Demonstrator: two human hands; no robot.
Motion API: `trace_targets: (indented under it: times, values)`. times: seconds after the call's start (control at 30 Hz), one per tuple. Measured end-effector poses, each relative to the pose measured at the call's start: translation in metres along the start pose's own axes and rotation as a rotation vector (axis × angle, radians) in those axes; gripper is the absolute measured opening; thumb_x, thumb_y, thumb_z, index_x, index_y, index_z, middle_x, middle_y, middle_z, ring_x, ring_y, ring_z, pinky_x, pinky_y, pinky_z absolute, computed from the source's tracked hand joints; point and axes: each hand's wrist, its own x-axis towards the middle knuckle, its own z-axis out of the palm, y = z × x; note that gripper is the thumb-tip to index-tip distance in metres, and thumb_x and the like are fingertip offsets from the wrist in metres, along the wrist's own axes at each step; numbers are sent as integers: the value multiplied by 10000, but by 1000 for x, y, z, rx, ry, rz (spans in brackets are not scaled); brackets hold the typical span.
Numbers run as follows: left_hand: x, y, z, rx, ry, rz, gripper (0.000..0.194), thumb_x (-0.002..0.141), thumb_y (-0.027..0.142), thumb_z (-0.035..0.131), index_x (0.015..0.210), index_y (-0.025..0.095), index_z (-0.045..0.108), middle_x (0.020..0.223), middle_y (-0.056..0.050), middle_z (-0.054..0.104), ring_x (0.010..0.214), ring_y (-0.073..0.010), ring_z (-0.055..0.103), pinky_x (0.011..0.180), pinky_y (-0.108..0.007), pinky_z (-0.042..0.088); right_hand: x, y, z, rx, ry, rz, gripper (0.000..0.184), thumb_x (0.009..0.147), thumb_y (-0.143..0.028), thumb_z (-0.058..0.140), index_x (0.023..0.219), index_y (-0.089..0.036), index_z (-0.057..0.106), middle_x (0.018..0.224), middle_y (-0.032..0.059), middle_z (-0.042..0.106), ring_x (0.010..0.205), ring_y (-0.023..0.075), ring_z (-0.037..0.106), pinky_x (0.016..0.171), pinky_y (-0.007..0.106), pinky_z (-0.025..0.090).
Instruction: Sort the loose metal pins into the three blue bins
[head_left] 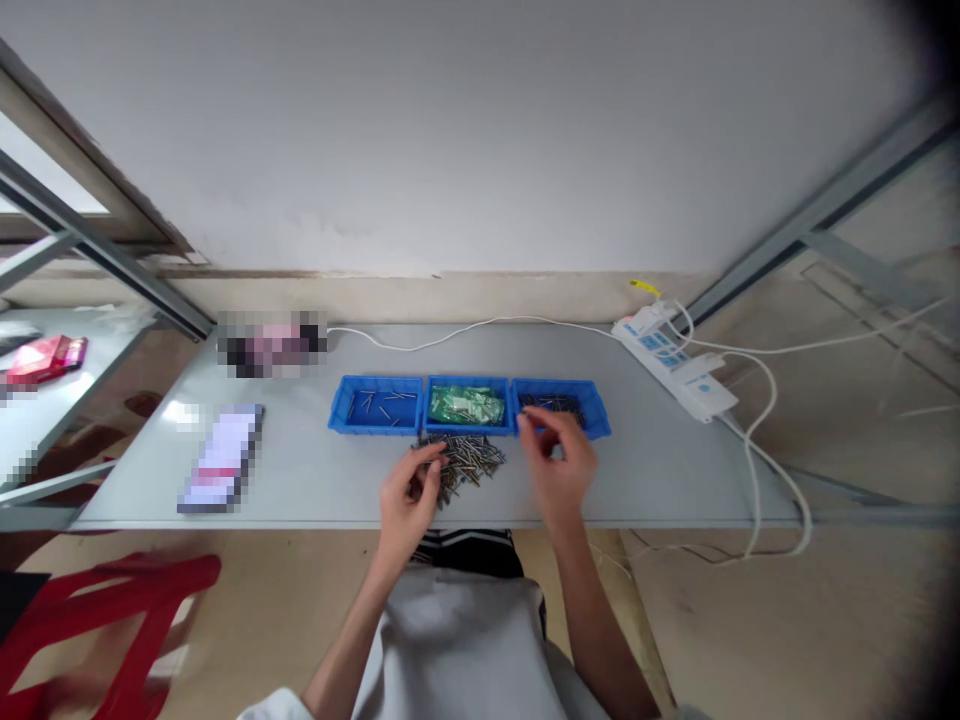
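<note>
A loose pile of thin, nail-like metal pieces (472, 462), dark and brassy, lies on the table. My left hand (409, 492) is at the pile's left edge, its thumb and index finger curved but apart, and I see nothing held between them. Behind the pile stand three blue bins in a row. The left bin (375, 430) holds several scattered metal pieces, the middle bin (469, 428) green-printed plastic packets, and the right bin (596, 425) many dark metal pieces. My right hand (559, 455) is over the right bin's front left corner, thumb and index finger pinched; whatever they hold is too small to make out.
A white power strip (675, 370) with plugs and cables lies at the table's right end. One cable runs along the back to a blurred-out item (274, 345). A pixelated phone-like object (223, 460) lies on the left. A red stool (127, 610) stands below left.
</note>
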Motion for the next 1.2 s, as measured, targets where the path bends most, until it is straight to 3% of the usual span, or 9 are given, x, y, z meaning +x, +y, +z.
trace_targets:
  times: [0.13,0.23,0.3,0.4,0.5,0.87,1.2]
  values:
    - [0,-2,-2,-29,35,-60,317,1106,431,595,1139,200,809,958,-73,828,751,-167,702,648,-254,519,32,23,-19,-247,160,22,306,1054,-422,678,1158,-168,812,848,43,719,587,146,517,656,320,504]
    - [-1,-5,-2,-46,42,-75,322,1104,441,598,1149,202,808,958,-72,826,791,-177,723,668,-258,525,16,26,-21,-259,140,33,303,1071,-423,650,1130,-177,816,818,33,702,578,146,513,635,308,495]
    - [-1,-5,-1,-52,37,-93,314,1100,440,604,1146,205,808,951,-68,826,806,-181,733,671,-258,528,-8,20,-17,-184,3,-4,246,1074,-388,653,1039,-203,812,816,29,701,578,142,533,613,291,490]
    - [0,-2,-2,-51,22,-118,321,1099,446,602,1119,203,811,924,-65,825,813,-188,747,674,-259,535,-43,11,-9,-114,-331,-66,175,1080,-321,637,1065,-245,794,850,21,719,689,162,666,652,274,512]
    - [1,1,-2,-49,12,-129,343,1099,460,592,1092,201,817,899,-64,823,802,-190,755,674,-261,544,-64,10,-5,-166,-426,-39,121,1063,-313,658,1061,-252,762,859,13,713,739,180,700,692,283,518]
    - [0,-3,0,-52,-1,-153,339,1096,455,593,1078,200,816,853,-53,815,770,-188,757,682,-264,556,-68,19,0,-236,-470,-22,174,1068,-295,618,933,-245,715,781,-9,646,654,161,622,626,278,449]
    - [3,0,2,-23,-24,-104,307,1090,415,604,1073,199,822,807,-38,801,623,-146,667,600,-241,504,-67,8,5,-75,-354,85,179,1084,-362,603,975,-242,678,769,-5,702,601,148,609,634,263,510]
